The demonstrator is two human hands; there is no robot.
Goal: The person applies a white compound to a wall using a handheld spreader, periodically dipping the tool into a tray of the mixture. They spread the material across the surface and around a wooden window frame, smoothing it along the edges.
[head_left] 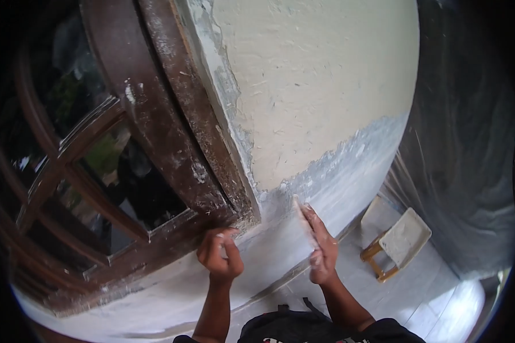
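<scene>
My left hand (221,253) is curled closed by the lower corner of the brown wooden window frame (171,114). Whether anything is inside its fingers cannot be made out. To the right, my right hand (321,247) grips a thin, pale flat tool (303,216), seen edge-on and a little blurred, with its tip at the wall. White smears cover that hand's thumb side. Beige paint (320,74) covers the upper wall, and below it runs a rough grey-white plastered band (349,160).
A small stool (406,237) with a pale, stained top and wooden legs stands on the tiled floor (349,291) at the right. Dark translucent sheeting (469,143) hangs behind it. Glass panes with reflections fill the window at the left.
</scene>
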